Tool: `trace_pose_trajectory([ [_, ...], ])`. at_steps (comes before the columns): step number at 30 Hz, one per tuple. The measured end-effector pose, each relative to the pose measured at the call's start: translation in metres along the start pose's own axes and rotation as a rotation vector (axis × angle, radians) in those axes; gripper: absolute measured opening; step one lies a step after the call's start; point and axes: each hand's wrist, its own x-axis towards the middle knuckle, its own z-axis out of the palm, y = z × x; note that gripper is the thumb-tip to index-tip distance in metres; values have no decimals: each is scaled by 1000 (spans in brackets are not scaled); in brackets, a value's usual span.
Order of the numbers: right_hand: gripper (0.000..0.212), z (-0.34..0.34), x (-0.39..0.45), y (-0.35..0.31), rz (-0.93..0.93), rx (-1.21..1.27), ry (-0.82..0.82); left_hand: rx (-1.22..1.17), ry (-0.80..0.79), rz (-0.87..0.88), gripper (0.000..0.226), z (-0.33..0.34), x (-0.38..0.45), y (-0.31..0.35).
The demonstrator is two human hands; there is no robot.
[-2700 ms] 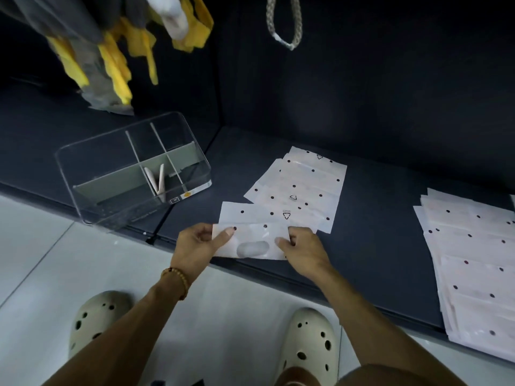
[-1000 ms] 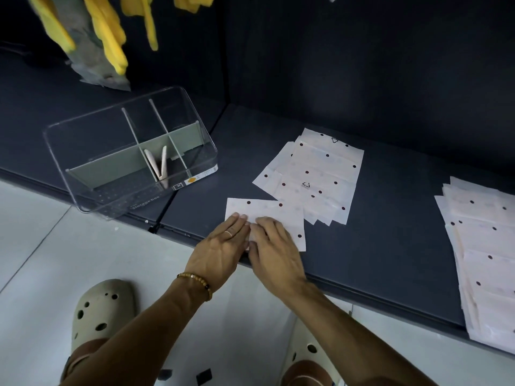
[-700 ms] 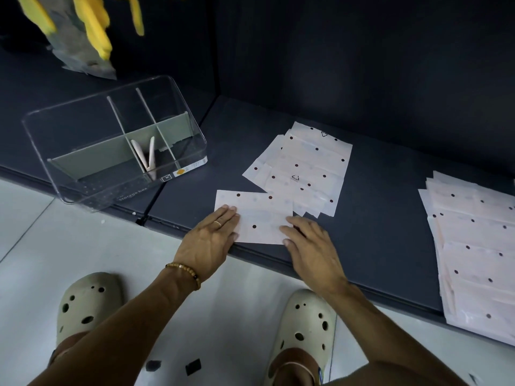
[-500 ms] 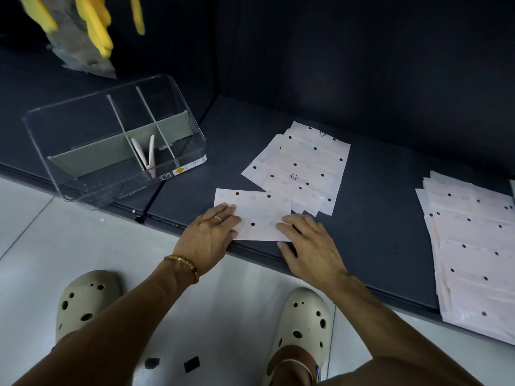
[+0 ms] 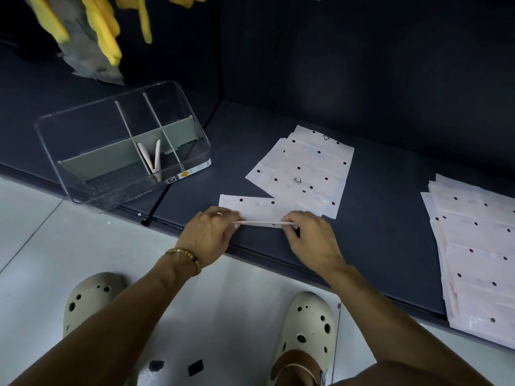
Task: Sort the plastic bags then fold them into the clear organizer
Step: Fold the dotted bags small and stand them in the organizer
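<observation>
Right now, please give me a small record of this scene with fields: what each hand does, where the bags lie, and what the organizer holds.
left hand: left hand pinches the near edge of the bag being folded
right hand: right hand pinches the same edge, lifted off the dark shelf
middle pile: flat bags, just behind the fold
right pile: larger stack at the shelf's right end
clear organizer: two folded bags upright in the middle front compartment
</observation>
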Motion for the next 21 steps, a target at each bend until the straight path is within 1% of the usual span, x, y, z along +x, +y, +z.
trace_pose_trajectory([
  [3, 9, -3, 12, 3, 250, 216, -40, -176, 79, -124, 27, -6, 1, -1],
  [5, 10, -4, 21, 2, 346, 268, -74, -265, 99, -262, 24, -7, 6, -1],
  [7, 8, -3, 28, 2, 424, 273, -71, -242, 107, -374, 25, -7, 14, -1],
  [9, 4, -1, 34, 3, 487, 279, -48, -155, 103, -441, 40, -7, 22, -1],
  [11, 8, 2, 38, 3, 523, 277, -20, -101, 105, -481, 46, -7, 28, 0],
  [14, 12, 5, 41, 2, 534, 216, -10, -32, 110, -512, 39, -6, 33, 1],
  [16, 13, 8, 43, 2, 510, 161, -8, -7, 127, -527, 33, -3, 35, 0],
  [21, 14, 10, 51, 1, 481, 55, -18, 30, 154, -558, 32, -1, 30, -4],
])
